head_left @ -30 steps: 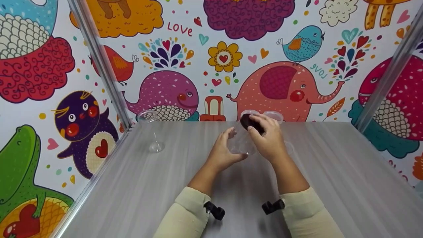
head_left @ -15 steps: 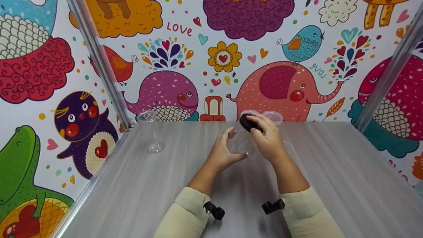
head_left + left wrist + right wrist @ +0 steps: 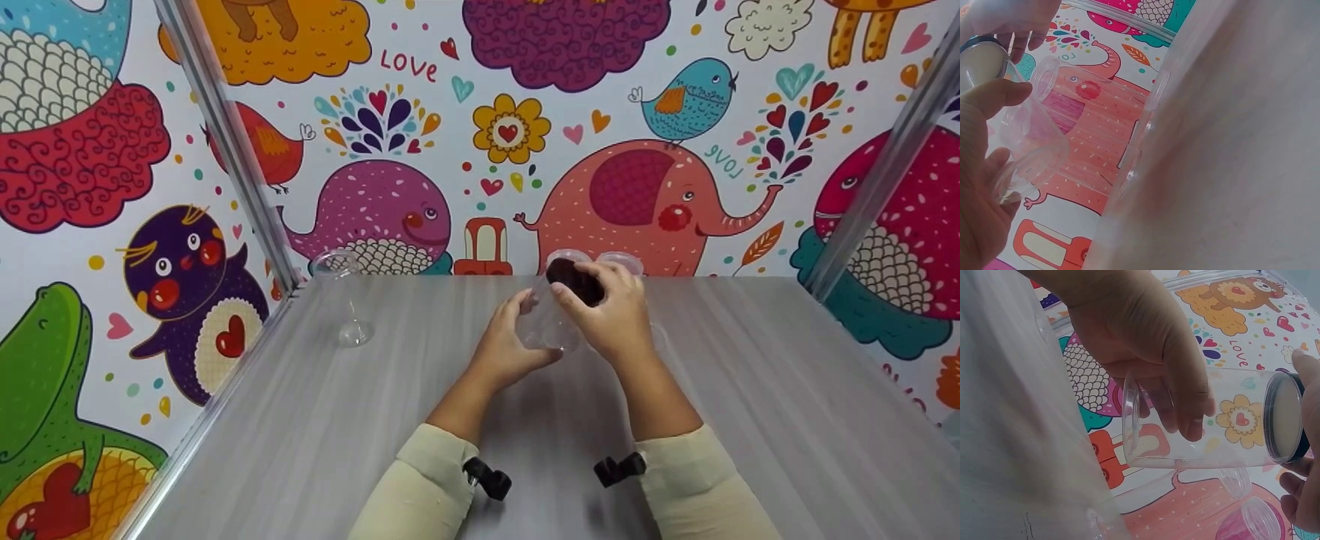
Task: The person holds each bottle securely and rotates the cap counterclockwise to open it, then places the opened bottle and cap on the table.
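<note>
A clear plastic jar (image 3: pixel 538 324) is held tilted above the table, its base toward the person. My left hand (image 3: pixel 498 346) grips its side, thumb along the near end. In the right wrist view the same jar (image 3: pixel 1185 453) lies across the picture with a black screw lid (image 3: pixel 1298 424) on its mouth, pale on the inside. My right hand (image 3: pixel 616 311) grips the dark lid (image 3: pixel 576 282), thumb on the near edge and fingers over the far side. In the left wrist view, my left hand (image 3: pixel 982 185) wraps round the jar (image 3: pixel 1044 149), near its lid (image 3: pixel 982 62).
Behind the hands stand two more clear jars without lids, one with its rim (image 3: pixel 568 256) behind the dark lid, the other with its rim (image 3: pixel 624 262) farther right. Another clear jar (image 3: pixel 337 296) stands at the table's left back. A patterned wall (image 3: pixel 420 225) borders the grey table (image 3: pixel 420 360).
My right hand first turns back over the lid, then forward again, its thumb now farther left and more of the lid's dark top showing. My left hand and the jar stay nearly in place.
</note>
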`<state>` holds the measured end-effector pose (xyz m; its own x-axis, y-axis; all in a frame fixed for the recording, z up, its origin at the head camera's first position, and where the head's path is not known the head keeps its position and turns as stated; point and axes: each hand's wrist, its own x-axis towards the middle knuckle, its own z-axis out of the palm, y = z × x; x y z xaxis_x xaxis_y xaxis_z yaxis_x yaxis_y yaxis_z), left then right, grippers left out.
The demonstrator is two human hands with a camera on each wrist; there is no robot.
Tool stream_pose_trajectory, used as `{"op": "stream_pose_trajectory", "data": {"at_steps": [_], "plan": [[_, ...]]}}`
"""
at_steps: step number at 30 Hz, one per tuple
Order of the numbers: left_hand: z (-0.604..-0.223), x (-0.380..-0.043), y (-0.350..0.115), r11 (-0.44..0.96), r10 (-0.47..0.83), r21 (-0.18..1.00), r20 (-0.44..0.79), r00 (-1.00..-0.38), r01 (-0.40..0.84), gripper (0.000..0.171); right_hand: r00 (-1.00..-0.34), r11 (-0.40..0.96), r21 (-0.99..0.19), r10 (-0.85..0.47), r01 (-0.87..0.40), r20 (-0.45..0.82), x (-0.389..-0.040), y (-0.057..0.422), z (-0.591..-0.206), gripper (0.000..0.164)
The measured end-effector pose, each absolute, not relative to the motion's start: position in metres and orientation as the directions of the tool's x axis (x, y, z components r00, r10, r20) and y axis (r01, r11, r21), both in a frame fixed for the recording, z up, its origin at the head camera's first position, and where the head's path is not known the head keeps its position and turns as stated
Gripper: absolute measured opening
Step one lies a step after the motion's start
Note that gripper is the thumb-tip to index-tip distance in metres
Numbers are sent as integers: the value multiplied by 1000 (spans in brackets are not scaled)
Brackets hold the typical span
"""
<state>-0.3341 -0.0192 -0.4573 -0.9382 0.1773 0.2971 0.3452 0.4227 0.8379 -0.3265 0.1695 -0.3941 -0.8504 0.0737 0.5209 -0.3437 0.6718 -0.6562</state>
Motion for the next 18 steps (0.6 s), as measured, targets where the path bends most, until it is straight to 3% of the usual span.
{"op": "stream_pose_trajectory", "data": {"at_steps": [18], "plan": [[-459,-336,-19,430,192,835,288,-938,344,102,-852,619,-665,-12,-417,523,-325,172,-395,45]]}}
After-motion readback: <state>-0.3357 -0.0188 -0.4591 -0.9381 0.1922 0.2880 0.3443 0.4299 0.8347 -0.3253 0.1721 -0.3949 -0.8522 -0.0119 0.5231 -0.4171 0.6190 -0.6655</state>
